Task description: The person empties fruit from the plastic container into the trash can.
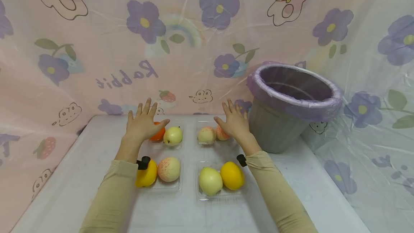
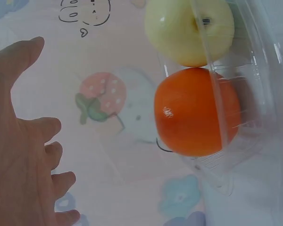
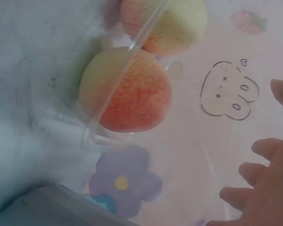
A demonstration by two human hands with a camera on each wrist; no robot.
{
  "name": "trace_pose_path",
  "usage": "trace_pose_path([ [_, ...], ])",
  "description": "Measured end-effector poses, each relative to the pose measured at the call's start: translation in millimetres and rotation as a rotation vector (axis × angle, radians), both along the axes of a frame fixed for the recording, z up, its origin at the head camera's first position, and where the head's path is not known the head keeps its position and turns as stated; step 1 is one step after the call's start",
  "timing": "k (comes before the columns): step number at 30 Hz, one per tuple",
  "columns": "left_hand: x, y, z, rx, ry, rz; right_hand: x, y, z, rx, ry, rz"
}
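My left hand (image 1: 140,123), fingers spread, is over the back left clear plastic tray (image 1: 176,144) and holds nothing. In that tray lie a smooth orange fruit (image 2: 193,113) and a pale green, pear-like fruit (image 1: 173,136), side by side. Over the back right, my right hand (image 1: 235,119) is spread too, with nothing in it. Two peaches sit in the tray there: a paler peach (image 1: 206,135) and a redder peach (image 3: 132,92), partly hidden by the hand in the head view. Both wrist views show the fingers apart from the fruit.
The front left tray (image 1: 176,190) holds a yellow fruit (image 1: 147,175) and a peach (image 1: 169,169). In the front right tray (image 1: 221,197) are a pale green fruit (image 1: 210,181) and a yellow fruit (image 1: 232,176). A grey bin (image 1: 275,128) with a purple liner stands at the right.
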State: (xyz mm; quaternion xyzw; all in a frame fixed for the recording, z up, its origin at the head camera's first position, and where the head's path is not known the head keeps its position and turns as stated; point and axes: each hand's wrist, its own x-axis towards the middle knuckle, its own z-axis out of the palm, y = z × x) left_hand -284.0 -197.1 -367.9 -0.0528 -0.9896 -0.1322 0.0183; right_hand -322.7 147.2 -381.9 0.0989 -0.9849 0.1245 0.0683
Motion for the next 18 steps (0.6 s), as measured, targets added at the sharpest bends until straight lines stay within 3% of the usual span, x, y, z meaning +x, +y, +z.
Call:
trace_pose_path([
  [10,14.7,-1,8.8,-0.026,0.044,-0.022,12.7,3,9.5,-0.013,0.030,0.030],
  [18,31.4,-8,19.6,-0.039,0.103,-0.061,27.5,3,34.4,-0.054,0.065,0.083],
])
